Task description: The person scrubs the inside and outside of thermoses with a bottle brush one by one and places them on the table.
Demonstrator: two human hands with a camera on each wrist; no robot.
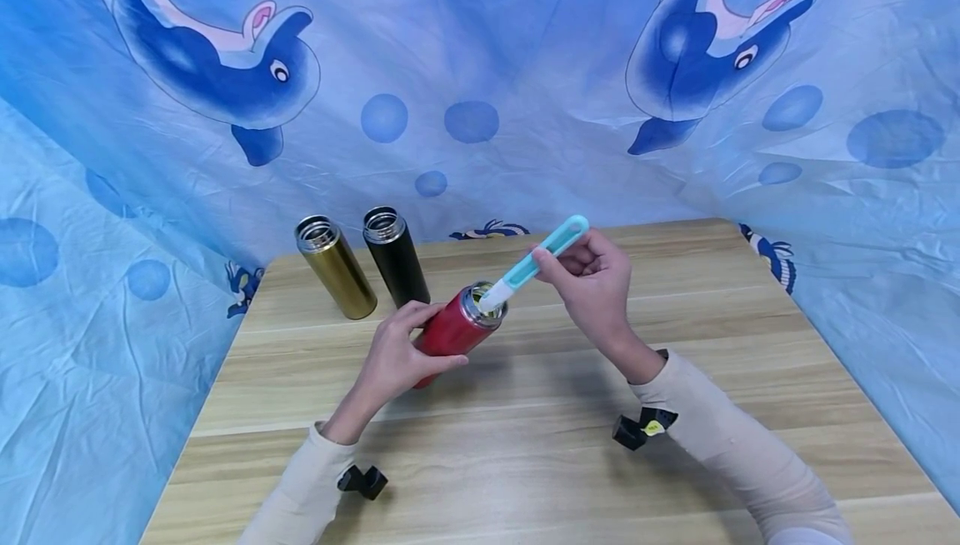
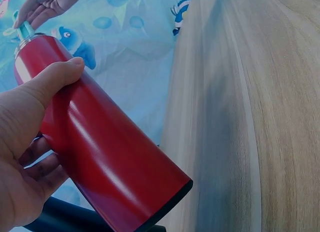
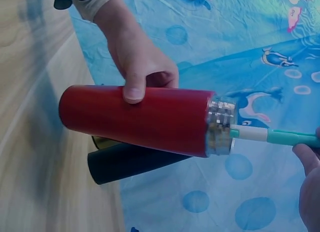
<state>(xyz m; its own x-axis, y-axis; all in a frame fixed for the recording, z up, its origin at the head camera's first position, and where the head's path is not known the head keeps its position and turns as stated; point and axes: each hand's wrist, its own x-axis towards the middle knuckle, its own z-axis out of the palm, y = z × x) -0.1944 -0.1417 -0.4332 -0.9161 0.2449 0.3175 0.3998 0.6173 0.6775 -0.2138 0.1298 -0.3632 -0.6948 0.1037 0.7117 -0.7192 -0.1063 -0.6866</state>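
The person's left hand was wrapped around the red bottle, thumb on 1 side and fingers on the other. The right hand pinched the handle of a turquoise-and-white tool, whose far end sat inside the bottle's metal neck. The bottle was in front of the person above the wooden table, tilted with its mouth toward the right hand; whether its base touched the wood was hard to tell.

Working well here seemed to depend on a steady left grip and a straight push along the bottle's axis (the tool's head was hidden inside, so feel mattered more than sight). A slanted stroke could have scraped the rim or twisted the bottle. The gold bottle and black bottle, 2 uncapped neighbours standing just beyond the left hand, called for a little elbow room.
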